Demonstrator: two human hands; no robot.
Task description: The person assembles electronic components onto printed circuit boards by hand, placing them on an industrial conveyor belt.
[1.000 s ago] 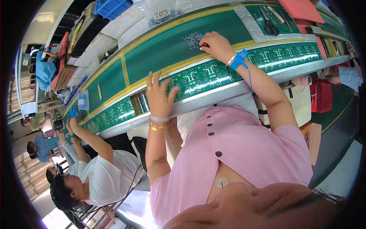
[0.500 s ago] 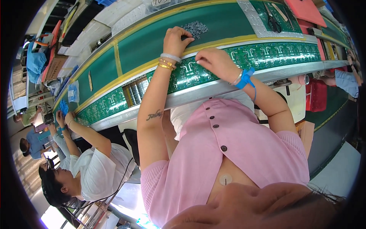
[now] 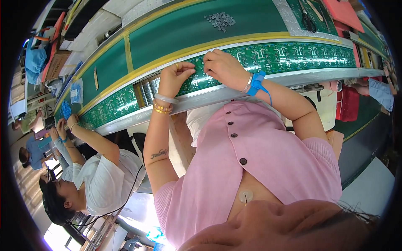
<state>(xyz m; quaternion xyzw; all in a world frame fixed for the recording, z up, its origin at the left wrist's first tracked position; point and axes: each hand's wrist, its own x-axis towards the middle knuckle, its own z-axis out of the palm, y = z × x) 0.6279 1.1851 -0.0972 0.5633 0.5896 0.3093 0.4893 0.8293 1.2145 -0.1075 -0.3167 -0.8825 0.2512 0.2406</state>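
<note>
A long row of green circuit boards (image 3: pixel 293 58) lies along a metal rail (image 3: pixel 284 77) in front of me. My left hand (image 3: pixel 173 79) is over the boards, its thumb and forefinger pinched together; whatever is between the fingertips is too small to make out. Close by on the right, my right hand (image 3: pixel 226 69) is closed, with curled fingers at the boards' surface. Its fingertips are partly hidden, so I cannot see what they hold. Beyond the hands, a pile of small grey parts (image 3: pixel 220 21) sits on the green mat (image 3: pixel 167 35).
Scissors (image 3: pixel 309 21) lie at the far right beside a pink sheet (image 3: pixel 343 14). On the left, a co-worker in a white shirt (image 3: pixel 111 186) reaches toward a heap of blue parts (image 3: pixel 65 109). A thin wooden stick (image 3: pixel 96 78) and a plastic bag (image 3: pixel 76 92) rest on the mat.
My left hand has come back from the grey pile to the boards, moving left and nearer. My right hand has shifted slightly left, its fingers now curled over the boards.
</note>
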